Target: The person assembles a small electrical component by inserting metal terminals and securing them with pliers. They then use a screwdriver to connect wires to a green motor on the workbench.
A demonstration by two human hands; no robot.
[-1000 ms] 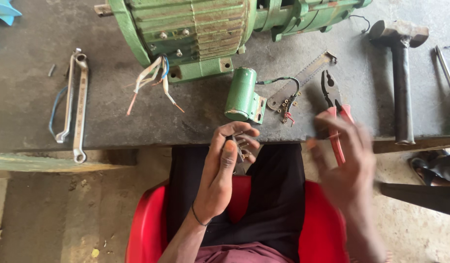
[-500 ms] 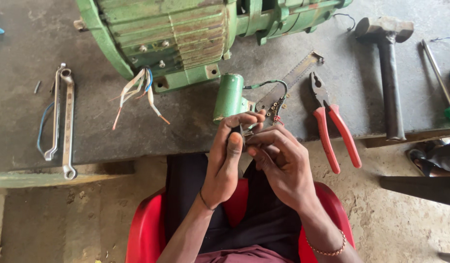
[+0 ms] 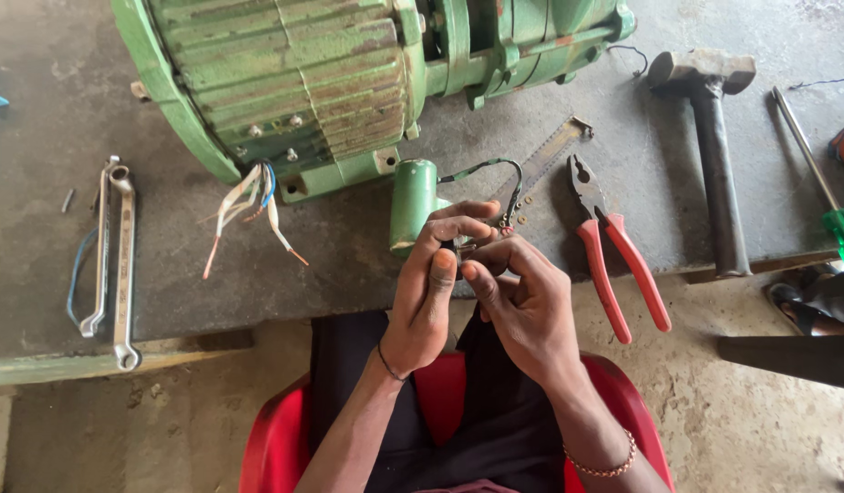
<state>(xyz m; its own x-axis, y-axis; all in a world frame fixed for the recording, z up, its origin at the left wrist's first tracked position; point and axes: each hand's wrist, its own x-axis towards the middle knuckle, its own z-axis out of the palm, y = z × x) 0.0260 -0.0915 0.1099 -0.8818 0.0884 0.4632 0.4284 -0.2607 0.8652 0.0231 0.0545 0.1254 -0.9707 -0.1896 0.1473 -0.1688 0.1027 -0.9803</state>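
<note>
My left hand (image 3: pixel 431 292) and my right hand (image 3: pixel 527 306) meet at the near edge of a grey workbench (image 3: pixel 349 274), fingertips pinched together on a small wired part (image 3: pixel 458 246). A thin dark wire (image 3: pixel 486 165) loops from that part to a green cylinder (image 3: pixel 413 203) lying just behind my left fingers. The part itself is mostly hidden by my fingers. Red-handled pliers (image 3: pixel 613 265) lie on the bench right of my right hand.
A big green electric motor (image 3: pixel 330 73) fills the back of the bench, loose wires (image 3: pixel 253 210) hanging from it. Two wrenches (image 3: pixel 116 260) lie left; a hammer (image 3: pixel 714 173), metal strip (image 3: pixel 550 151) and green-handled screwdriver (image 3: pixel 837 224) right. I sit on a red chair (image 3: pixel 276 438).
One second ago my right hand was out at the pliers; it left them on the bench and came in to join my left hand on the small part.
</note>
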